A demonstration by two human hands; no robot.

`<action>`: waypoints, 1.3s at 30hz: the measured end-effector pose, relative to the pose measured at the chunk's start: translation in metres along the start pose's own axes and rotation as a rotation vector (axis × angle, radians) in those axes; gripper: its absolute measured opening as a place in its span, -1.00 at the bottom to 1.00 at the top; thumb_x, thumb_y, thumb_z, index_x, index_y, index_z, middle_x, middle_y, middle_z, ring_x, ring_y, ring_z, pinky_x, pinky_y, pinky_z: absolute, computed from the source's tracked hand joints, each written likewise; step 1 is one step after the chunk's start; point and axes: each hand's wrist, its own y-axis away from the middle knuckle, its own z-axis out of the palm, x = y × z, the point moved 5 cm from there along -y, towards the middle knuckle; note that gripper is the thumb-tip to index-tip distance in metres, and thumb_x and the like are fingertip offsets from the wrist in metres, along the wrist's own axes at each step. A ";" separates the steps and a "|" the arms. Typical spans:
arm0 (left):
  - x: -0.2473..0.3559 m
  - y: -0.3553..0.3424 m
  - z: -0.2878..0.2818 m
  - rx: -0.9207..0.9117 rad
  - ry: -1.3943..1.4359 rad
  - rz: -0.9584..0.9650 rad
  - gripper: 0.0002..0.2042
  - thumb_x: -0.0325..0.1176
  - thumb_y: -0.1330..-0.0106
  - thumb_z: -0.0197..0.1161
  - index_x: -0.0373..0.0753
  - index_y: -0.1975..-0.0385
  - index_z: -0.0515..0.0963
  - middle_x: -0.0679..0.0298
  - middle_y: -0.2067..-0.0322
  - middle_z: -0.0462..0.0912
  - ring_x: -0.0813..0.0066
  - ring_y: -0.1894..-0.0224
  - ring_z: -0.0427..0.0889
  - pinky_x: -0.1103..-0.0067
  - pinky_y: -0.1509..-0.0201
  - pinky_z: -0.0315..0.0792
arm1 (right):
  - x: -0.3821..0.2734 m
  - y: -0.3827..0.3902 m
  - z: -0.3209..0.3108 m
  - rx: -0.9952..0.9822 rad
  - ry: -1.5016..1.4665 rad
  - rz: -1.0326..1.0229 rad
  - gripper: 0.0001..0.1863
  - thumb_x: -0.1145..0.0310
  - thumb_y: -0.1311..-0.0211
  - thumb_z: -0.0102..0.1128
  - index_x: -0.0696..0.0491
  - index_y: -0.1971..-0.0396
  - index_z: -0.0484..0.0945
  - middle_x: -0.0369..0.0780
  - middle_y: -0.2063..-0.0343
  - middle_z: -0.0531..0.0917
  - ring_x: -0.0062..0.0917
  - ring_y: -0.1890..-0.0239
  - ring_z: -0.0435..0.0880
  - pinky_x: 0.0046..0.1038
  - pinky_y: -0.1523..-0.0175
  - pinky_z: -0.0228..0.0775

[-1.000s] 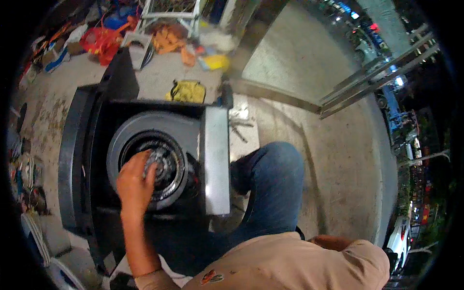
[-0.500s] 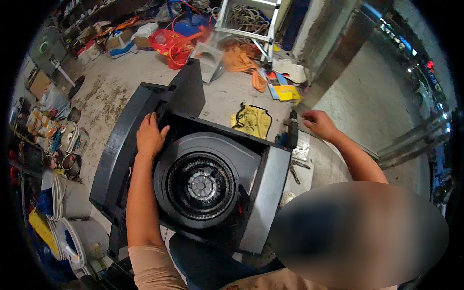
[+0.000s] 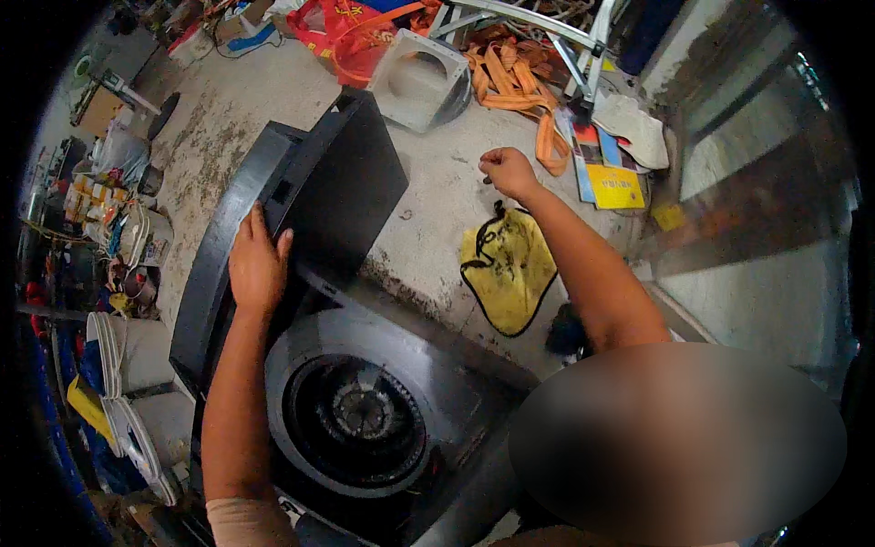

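Note:
A dark grey range hood [image 3: 465, 351] lies opened on the floor before me. Its round fan wheel [image 3: 365, 410] faces up inside a grey housing. My left hand [image 3: 258, 264] lies on the hood's long black side, fingers stretched along the edge beside an upright black panel [image 3: 351, 182]. Out over the floor, my right hand [image 3: 509, 173] is closed, with thumb and fingers drawn together; whatever it may hold is too small to make out. Just below this hand lies a stained yellow cloth [image 3: 510, 273] with black edging.
A square white piece with a round opening [image 3: 419, 82] stands beyond the panel. Orange straps [image 3: 519, 82], a yellow booklet [image 3: 615, 186] and a stepladder's legs [image 3: 588, 64] are at the far right. White buckets [image 3: 137, 351] line the left. A blurred patch covers the lower right.
My right hand has moved left and away from me, from beside the drill to above the yellow cloth. The view has shifted, and my left hand still rests on the hood.

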 end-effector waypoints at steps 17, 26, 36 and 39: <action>0.007 -0.023 0.023 -0.068 -0.062 0.003 -0.41 -0.26 -0.24 0.12 -0.31 -0.24 0.12 -0.07 -0.10 0.31 -0.09 -0.09 0.36 0.33 -0.14 0.28 | 0.089 -0.175 0.060 0.241 -0.940 0.382 -0.47 0.10 -0.28 -0.04 0.15 -0.12 0.28 -0.18 -0.01 0.38 -0.42 -0.03 0.37 -0.21 0.06 0.34; -0.003 -0.025 0.031 -0.136 -0.060 0.036 -0.39 -0.37 -0.20 0.09 -0.38 -0.25 0.06 -0.16 -0.15 0.24 -0.15 -0.17 0.26 0.31 -0.25 0.15 | 0.118 -0.235 0.082 0.232 -1.052 0.432 -0.28 -0.03 -0.33 -0.16 0.08 -0.31 -0.10 -0.14 -0.34 -0.01 -0.32 -0.34 0.05 -0.02 -0.27 -0.05; -0.011 -0.021 0.034 -0.179 -0.074 0.073 -0.36 -0.13 -0.31 -0.04 -0.47 -0.24 0.02 -0.20 -0.16 0.21 -0.17 -0.19 0.23 0.26 -0.28 0.07 | 0.127 -0.269 0.105 0.179 -1.179 0.304 -0.24 -0.05 -0.33 -0.16 -0.02 -0.34 -0.22 -0.21 -0.38 -0.17 -0.39 -0.40 -0.15 0.07 -0.31 -0.23; -0.009 -0.022 0.033 -0.209 -0.088 0.046 -0.35 -0.11 -0.30 -0.03 -0.47 -0.24 0.02 -0.22 -0.16 0.20 -0.17 -0.19 0.24 0.26 -0.27 0.08 | 0.120 -0.270 0.112 0.256 -1.259 0.334 -0.33 0.03 -0.30 -0.04 0.03 -0.29 0.02 -0.18 -0.29 0.12 -0.40 -0.29 0.12 0.03 -0.31 -0.14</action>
